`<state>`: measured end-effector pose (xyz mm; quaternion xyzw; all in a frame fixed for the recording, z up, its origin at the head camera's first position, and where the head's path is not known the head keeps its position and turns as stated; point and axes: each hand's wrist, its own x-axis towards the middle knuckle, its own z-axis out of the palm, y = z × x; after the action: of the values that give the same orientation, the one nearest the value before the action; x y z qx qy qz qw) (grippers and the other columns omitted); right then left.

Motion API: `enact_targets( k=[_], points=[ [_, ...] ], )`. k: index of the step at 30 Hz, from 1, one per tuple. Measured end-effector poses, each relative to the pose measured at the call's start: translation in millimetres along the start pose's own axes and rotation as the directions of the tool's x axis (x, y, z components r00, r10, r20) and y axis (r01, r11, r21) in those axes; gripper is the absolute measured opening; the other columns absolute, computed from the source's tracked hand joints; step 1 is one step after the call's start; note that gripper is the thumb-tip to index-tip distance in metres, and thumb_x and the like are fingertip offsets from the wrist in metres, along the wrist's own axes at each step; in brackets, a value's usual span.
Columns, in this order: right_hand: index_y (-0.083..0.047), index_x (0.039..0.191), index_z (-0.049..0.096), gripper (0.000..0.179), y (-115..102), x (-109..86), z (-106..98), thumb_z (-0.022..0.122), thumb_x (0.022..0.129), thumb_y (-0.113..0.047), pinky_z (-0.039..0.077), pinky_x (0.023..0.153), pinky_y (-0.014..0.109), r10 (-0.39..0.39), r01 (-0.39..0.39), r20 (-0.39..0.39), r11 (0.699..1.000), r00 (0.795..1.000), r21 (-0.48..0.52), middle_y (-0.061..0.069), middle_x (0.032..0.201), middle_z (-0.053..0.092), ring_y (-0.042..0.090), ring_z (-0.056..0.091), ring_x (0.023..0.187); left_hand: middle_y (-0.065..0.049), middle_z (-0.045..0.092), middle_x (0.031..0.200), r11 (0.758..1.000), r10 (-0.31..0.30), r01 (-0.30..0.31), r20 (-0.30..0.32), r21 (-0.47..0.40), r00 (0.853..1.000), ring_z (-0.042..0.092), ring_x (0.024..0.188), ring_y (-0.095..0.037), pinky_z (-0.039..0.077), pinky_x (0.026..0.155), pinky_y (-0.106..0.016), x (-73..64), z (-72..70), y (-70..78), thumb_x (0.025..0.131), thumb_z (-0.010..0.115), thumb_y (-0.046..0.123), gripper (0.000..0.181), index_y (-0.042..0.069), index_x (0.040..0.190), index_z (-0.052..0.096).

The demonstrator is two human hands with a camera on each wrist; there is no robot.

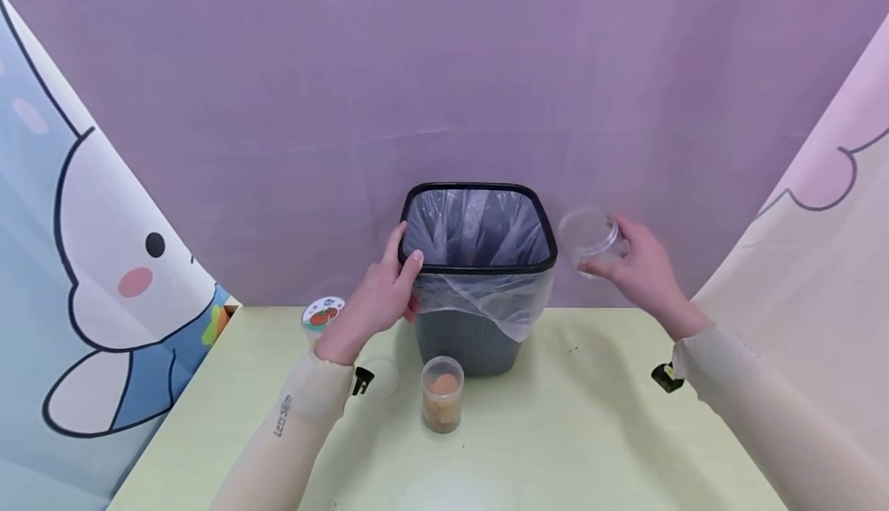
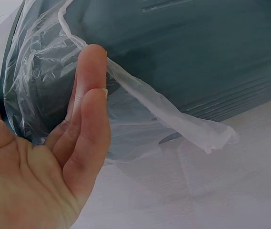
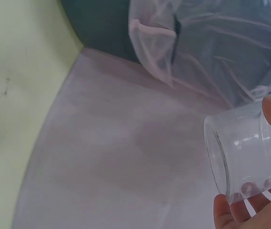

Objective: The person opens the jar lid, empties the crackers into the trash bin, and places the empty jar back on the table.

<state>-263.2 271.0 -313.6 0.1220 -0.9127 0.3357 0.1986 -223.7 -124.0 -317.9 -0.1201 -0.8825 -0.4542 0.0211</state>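
Your right grip (image 1: 644, 268) is pinching a clear jar (image 3: 247, 148), holding it tilted and off the desk (image 1: 556, 449), just right of the bin (image 1: 465, 345). Your left grip (image 1: 378, 293) is clasping the bin's near-left rim corner. A cup (image 1: 441, 399) with orange contents is standing nearer you.

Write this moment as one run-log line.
Left hand: holds lined bin at rim | Right hand: holds empty clear cup tilted, right of bin | Table: cup with orange contents upright, near side of bin
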Motion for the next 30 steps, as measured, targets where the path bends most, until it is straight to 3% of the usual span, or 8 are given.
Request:
enact_targets(
  k=[10,18,30],
  points=[
    [-0.003,0.14,0.049,0.082,25,-25.7,24,0.088,0.075,-0.033,0.038,0.093,0.06,0.064,-0.064,0.015,0.997,0.998,0.041,0.023,0.127,0.057,0.041,0.051,0.114,-0.007,0.066,0.063,1.0,0.01,-0.01,0.001,0.01,1.0,0.065,0.05,-0.024,0.049,0.089,-0.046,0.7,0.0,1.0,0.101,0.031,0.064,0.072,0.036,0.159,-0.002],
    [0.004,0.141,0.046,0.083,37,-40.5,45,0.088,0.076,-0.025,0.038,0.096,0.058,0.086,-0.089,0.024,0.988,0.996,0.125,0.027,0.129,0.056,0.042,0.051,0.116,-0.007,0.065,0.062,1.0,0.012,-0.012,-0.009,0.016,1.0,0.064,0.049,-0.024,0.049,0.09,-0.046,1.0,0.5,1.0,0.103,0.032,0.059,0.07,0.034,0.159,-0.001],
    [-0.001,0.138,0.046,0.079,54,-68.7,81,0.088,0.076,-0.026,0.041,0.098,0.061,0.179,-0.191,0.074,0.962,0.981,0.195,0.024,0.133,0.054,0.041,0.049,0.123,-0.007,0.065,0.062,1.0,0.025,-0.025,-0.01,0.01,1.0,0.064,0.048,-0.024,0.048,0.091,-0.048,0.1,1.2,0.1,0.106,0.034,0.05,0.066,0.032,0.16,0.0]
  ],
)
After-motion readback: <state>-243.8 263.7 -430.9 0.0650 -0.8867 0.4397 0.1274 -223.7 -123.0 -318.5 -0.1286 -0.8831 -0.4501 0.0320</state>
